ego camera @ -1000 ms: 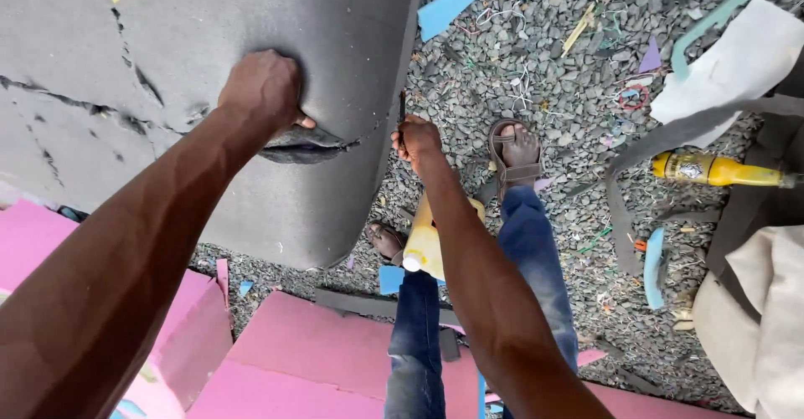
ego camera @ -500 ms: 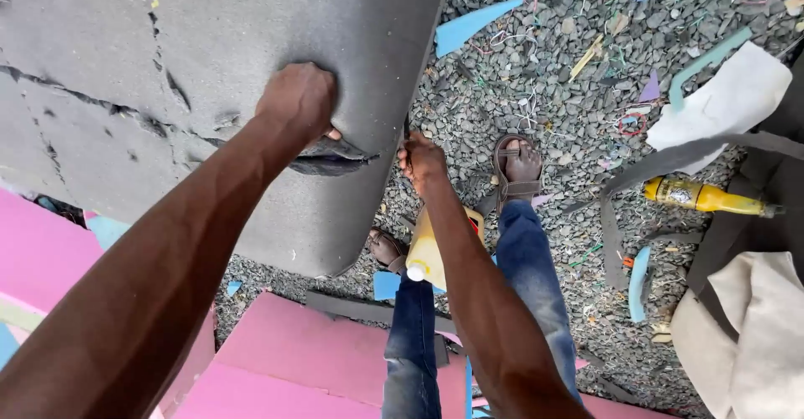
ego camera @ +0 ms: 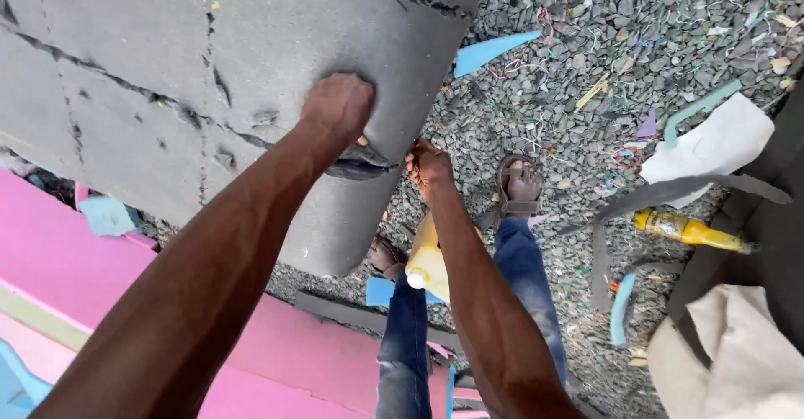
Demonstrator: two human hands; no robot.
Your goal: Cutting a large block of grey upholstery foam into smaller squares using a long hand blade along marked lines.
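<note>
A large grey foam sheet with cracks and dents fills the upper left. My left hand grips a bunched fold of it near its right edge. My right hand is closed on that same edge just below and to the right, apparently around a thin dark tool that is mostly hidden. Both arms reach down from the bottom of the view. My legs in blue jeans and brown sandals stand on the gravel.
A yellow plastic bottle lies by my feet; another yellow bottle lies at the right. Pink foam sheets lie at lower left. Blue, white and grey foam scraps litter the gravel. Beige cloth sits at lower right.
The view has shifted; the grey sheet and both hands sit a little further right and lower in the frame. Both hands keep their hold on the sheet's edge.
</note>
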